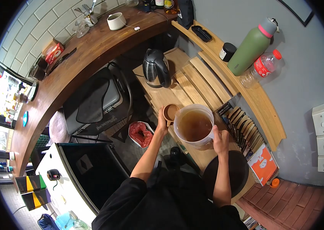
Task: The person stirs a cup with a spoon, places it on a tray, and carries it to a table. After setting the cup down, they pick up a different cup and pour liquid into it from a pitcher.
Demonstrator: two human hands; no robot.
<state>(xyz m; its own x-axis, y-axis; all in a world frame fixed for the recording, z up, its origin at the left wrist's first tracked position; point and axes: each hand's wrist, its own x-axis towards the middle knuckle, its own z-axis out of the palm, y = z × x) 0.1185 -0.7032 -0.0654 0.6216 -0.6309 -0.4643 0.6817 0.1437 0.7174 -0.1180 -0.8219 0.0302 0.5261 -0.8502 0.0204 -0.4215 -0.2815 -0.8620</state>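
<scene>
My left hand point(162, 121) is closed around a small brown cup point(170, 112), held upright with its mouth facing up. Right beside it is a large translucent plastic pitcher point(182, 135), partly full of brown liquid point(195, 125). My right hand point(221, 140) grips the pitcher's handle on its right side. In this view the cup and the pitcher's rim sit edge to edge, above a slatted wooden bench point(187, 90). A black and clear electric kettle point(156, 69) stands on the bench further back.
A green bottle point(252, 48), a plastic soda bottle point(259, 69) and a black jar point(228, 51) line the right ledge. Below are a row of books point(242, 126) and a round black seat point(227, 174). A lined bin point(141, 134) stands on the floor. A white mug point(116, 21) sits on the curved counter point(93, 44).
</scene>
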